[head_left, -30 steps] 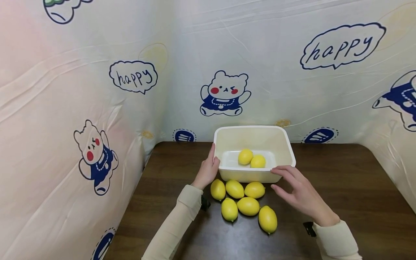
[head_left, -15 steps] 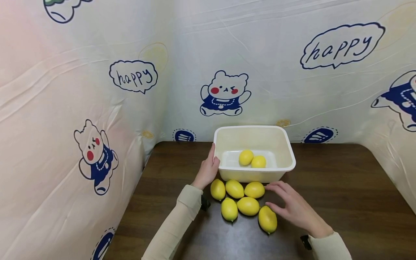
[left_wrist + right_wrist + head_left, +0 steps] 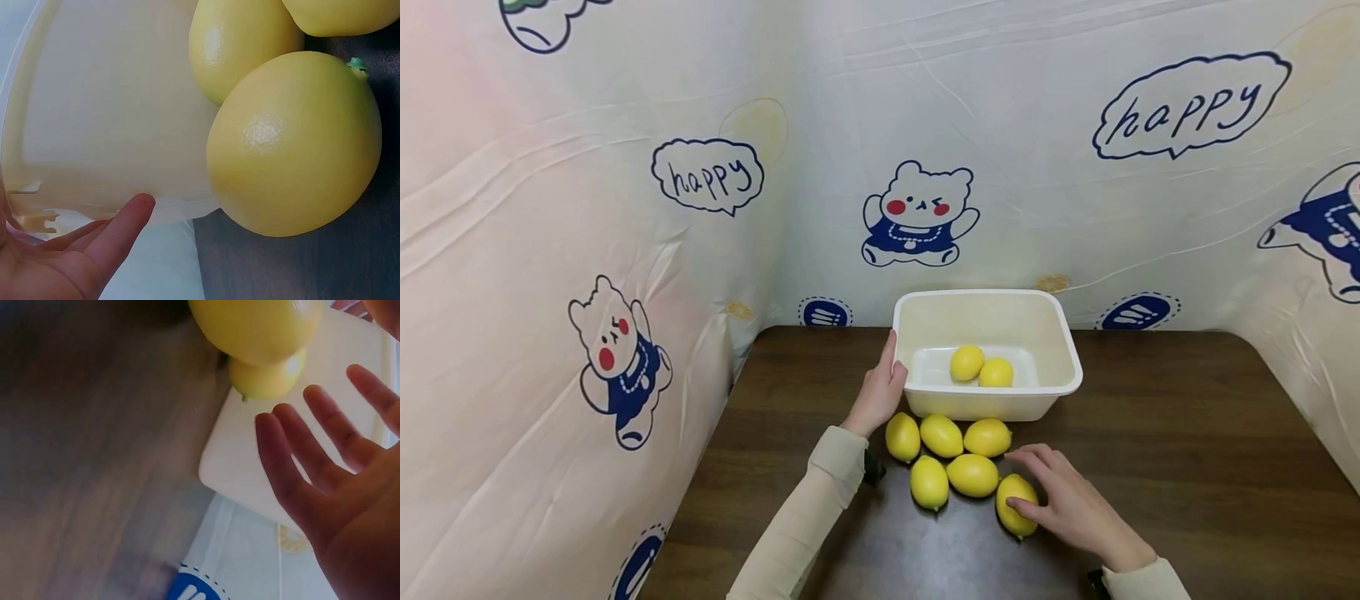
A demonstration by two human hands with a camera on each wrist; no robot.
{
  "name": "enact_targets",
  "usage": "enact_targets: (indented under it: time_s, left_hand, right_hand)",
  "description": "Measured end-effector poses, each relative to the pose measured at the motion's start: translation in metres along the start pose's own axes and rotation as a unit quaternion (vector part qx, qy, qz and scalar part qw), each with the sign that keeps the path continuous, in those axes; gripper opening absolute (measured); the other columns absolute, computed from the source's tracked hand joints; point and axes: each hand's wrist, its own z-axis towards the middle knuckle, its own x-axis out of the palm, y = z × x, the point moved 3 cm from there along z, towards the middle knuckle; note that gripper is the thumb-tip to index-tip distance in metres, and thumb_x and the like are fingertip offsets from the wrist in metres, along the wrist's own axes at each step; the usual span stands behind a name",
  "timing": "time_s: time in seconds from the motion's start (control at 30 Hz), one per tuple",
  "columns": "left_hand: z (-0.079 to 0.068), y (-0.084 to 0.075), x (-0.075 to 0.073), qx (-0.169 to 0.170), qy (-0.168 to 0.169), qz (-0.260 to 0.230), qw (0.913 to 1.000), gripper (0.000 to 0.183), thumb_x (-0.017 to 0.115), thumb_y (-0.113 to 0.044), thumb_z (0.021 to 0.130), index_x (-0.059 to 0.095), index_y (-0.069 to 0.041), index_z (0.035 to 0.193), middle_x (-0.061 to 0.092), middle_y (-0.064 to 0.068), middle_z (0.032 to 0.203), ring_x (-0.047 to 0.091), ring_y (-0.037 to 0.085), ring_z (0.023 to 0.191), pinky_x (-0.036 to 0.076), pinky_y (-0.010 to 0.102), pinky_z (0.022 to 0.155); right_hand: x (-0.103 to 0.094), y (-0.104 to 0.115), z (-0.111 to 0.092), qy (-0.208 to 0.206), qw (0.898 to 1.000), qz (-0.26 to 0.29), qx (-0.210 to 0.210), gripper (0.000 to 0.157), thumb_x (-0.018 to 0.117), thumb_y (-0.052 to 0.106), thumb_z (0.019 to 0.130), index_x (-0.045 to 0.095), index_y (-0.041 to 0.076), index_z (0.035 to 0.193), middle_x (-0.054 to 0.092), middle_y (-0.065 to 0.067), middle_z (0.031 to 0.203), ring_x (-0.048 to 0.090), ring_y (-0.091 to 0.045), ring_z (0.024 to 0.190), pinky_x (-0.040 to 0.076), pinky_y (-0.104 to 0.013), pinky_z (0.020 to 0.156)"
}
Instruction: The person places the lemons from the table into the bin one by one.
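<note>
Two lemons [image 3: 967,363] lie inside a white plastic tub [image 3: 977,407] at the back of the table. My left hand [image 3: 876,393] rests against the tub's front left corner; in the left wrist view its straight thumb [image 3: 123,232] touches the wall. Several lemons [image 3: 973,476] are loose on the table before the tub. My right hand [image 3: 1071,504] is over the lemon nearest the front right [image 3: 1013,493]. Its thumb overlaps that lemon, while the other fingers [image 3: 334,415] are spread, with nothing gripped between them.
A dark wooden table [image 3: 1187,442] carries everything. Behind it and at its left hangs a pale printed cloth [image 3: 820,208], close to the tub's back. Three lemons [image 3: 942,437] stand in a row right at the tub's front wall.
My right hand has left the tub's front right rim and come down and toward me, to the front right lemon. My left hand and the tub have stayed put.
</note>
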Motion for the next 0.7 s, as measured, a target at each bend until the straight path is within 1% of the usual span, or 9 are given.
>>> enact_targets:
  time_s: [0.23,0.43,0.7]
  left_hand:
    - [0.001,0.001,0.001,0.001,0.003,0.001,1.0000,0.061,0.031,-0.023,0.101,0.006,-0.020,0.157,0.030,0.006,0.157,0.056,0.023,0.118,0.040,0.043,0.109]
    - [0.001,0.000,0.001,0.006,0.001,0.000,1.0000,0.062,0.031,-0.022,0.101,0.007,-0.018,0.157,0.032,0.008,0.156,0.056,0.023,0.107,0.043,0.042,0.106]
    - [0.001,0.000,0.001,0.006,-0.002,-0.001,1.0000,0.062,0.031,-0.022,0.101,0.007,-0.020,0.157,0.033,0.008,0.156,0.056,0.024,0.097,0.047,0.038,0.095]
  right_hand:
    - [0.012,0.001,-0.005,0.000,1.000,0.000,0.027,0.049,0.078,0.035,0.078,0.063,0.019,0.122,0.056,0.007,0.118,0.053,-0.015,0.109,0.051,-0.041,0.084]
    - [0.020,0.001,-0.007,0.011,0.998,0.005,0.054,0.051,0.078,0.037,0.078,0.062,0.020,0.123,0.055,0.006,0.119,0.053,-0.019,0.111,0.051,-0.043,0.081]
    - [0.026,0.001,-0.008,0.022,0.997,0.013,0.074,0.048,0.077,0.036,0.079,0.062,0.019,0.122,0.055,0.003,0.121,0.053,-0.021,0.112,0.051,-0.043,0.081]
